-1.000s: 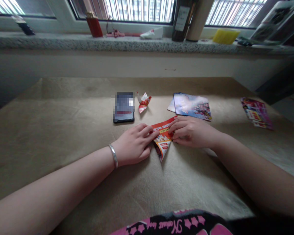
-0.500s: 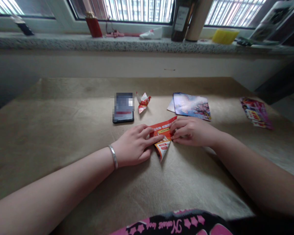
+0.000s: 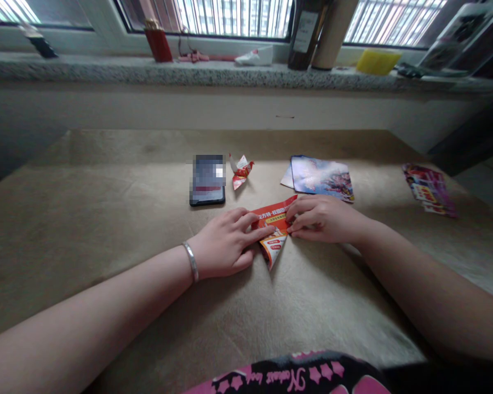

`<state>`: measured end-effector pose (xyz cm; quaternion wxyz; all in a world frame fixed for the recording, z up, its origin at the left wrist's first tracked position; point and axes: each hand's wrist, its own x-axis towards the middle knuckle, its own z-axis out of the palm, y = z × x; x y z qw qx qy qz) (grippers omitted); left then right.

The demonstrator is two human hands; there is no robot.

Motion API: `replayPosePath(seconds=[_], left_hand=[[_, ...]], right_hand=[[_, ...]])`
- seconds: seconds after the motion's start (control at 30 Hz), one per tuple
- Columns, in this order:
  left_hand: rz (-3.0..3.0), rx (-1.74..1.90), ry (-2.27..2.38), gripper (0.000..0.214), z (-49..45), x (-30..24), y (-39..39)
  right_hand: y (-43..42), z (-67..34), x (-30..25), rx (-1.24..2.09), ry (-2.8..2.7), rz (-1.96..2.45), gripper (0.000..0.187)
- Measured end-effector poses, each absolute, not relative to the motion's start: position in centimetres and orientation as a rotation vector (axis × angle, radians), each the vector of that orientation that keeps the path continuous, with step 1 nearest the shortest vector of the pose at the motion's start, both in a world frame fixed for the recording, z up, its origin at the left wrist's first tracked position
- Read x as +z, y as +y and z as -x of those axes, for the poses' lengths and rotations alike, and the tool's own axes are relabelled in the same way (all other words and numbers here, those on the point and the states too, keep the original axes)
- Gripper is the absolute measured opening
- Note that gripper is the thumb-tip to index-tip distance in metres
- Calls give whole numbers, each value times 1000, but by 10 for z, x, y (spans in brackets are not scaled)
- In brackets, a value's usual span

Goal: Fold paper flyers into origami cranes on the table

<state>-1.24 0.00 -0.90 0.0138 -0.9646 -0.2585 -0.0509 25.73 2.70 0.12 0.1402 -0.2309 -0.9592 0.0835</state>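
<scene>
A folded piece of red and orange printed paper (image 3: 274, 221) lies on the table between my two hands, its pale lower flap narrowing to a point toward me. My left hand (image 3: 225, 243), with a silver bangle at the wrist, rests flat on the paper's left side, fingers stretched out and the index finger reaching across it. My right hand (image 3: 322, 219) has its fingers curled together on the paper's right edge, gripping it. The fingertips of that hand partly hide the fold there.
Behind the hands lie a phone (image 3: 207, 180) with a blurred screen, a folded paper crane (image 3: 242, 173) and several picture cards (image 3: 322, 177). More pink printed sheets (image 3: 429, 189) lie at the table's right. Bottles and small items line the stone windowsill (image 3: 230, 74).
</scene>
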Motion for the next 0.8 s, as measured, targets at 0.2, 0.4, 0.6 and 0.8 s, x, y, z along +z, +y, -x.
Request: replayPosePath(seconds=[0.2, 0.4, 0.6, 0.8], left_hand=[[3010, -154, -805, 52, 11, -10, 0], [3020, -134, -815, 54, 11, -12, 1], [3013, -146, -813, 55, 11, -12, 1], [3017, -153, -810, 55, 12, -11, 0]], right_hand=[[29, -260, 0, 219, -2786, 671, 20], [32, -266, -2, 165, -2763, 710, 19], [33, -267, -1, 12, -2771, 726, 19], [34, -269, 0, -111, -2776, 836, 22]])
